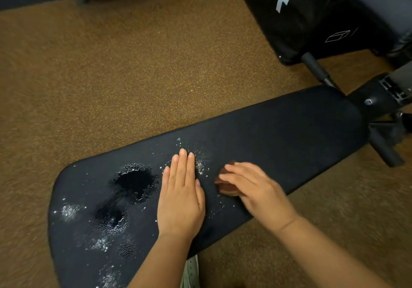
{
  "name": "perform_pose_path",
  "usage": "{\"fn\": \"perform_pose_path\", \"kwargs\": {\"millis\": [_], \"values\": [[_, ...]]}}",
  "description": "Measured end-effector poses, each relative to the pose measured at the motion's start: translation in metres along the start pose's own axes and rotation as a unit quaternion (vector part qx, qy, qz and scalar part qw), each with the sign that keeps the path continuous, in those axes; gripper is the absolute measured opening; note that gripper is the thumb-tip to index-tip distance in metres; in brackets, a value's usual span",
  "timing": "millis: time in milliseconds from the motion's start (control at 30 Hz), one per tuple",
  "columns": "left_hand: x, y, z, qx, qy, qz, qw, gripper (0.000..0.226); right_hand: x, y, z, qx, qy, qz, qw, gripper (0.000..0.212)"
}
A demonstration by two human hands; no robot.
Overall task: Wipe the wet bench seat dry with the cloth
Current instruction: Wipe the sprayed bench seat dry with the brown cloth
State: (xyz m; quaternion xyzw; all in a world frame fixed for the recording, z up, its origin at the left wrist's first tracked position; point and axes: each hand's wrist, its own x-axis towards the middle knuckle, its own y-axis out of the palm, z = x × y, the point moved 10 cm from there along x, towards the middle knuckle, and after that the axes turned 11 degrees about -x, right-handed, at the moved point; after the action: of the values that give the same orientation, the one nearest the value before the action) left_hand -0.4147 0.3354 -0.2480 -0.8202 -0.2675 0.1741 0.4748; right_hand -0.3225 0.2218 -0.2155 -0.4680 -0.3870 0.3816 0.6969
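Warm, moderately dim indoor light is cast from above, and bright specular glints are returned by the water droplets (133,183) on the bench seat (278,136). Motion blur is seen on the right hand (252,185), right of the droplets. Softness and wide-angle bending are shown toward the frame edges.

Left hand (181,196) flat on wet bench seat (278,136); right hand (256,187) presses brown cloth (225,188).
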Motion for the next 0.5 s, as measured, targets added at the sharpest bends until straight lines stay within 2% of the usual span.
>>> {"fn": "perform_pose_path", "kwargs": {"millis": [67, 133, 200, 233, 267, 367, 433, 500], "values": [[0.0, -0.001, 0.0, -0.003, 0.002, -0.002, 1.0, 0.056, -0.006, -0.014, -0.033, -0.03, 0.013, 0.01, 0.999, 0.053], [0.0, -0.001, 0.0, -0.006, -0.002, -0.007, 1.0, 0.057, 0.001, -0.025, -0.068, -0.041, 0.105, -0.011, 0.994, 0.056], [0.0, -0.001, -0.001, -0.008, -0.004, -0.01, 1.0, 0.057, 0.013, -0.022, -0.068, -0.034, 0.182, -0.047, 0.982, 0.05], [0.0, -0.001, -0.001, -0.008, -0.003, -0.012, 1.0, 0.057, 0.018, -0.017, -0.054, -0.02, 0.19, -0.061, 0.98, 0.047], [0.0, -0.001, -0.001, -0.009, -0.002, -0.015, 1.0, 0.058, 0.019, -0.01, -0.035, 0.0, 0.181, -0.062, 0.982, 0.047], [-0.001, -0.001, -0.001, -0.012, 0.003, -0.019, 1.0, 0.058, -0.002, 0.005, 0.008, 0.025, 0.077, -0.004, 0.997, 0.053], [-0.001, -0.003, -0.002, -0.012, 0.002, -0.021, 1.0, 0.058, -0.024, -0.008, -0.001, 0.007, 0.03, 0.02, 0.999, 0.053], [-0.002, -0.003, -0.003, -0.007, -0.005, -0.024, 1.0, 0.058, -0.033, -0.024, -0.036, -0.03, 0.059, 0.02, 0.998, 0.052]]}}
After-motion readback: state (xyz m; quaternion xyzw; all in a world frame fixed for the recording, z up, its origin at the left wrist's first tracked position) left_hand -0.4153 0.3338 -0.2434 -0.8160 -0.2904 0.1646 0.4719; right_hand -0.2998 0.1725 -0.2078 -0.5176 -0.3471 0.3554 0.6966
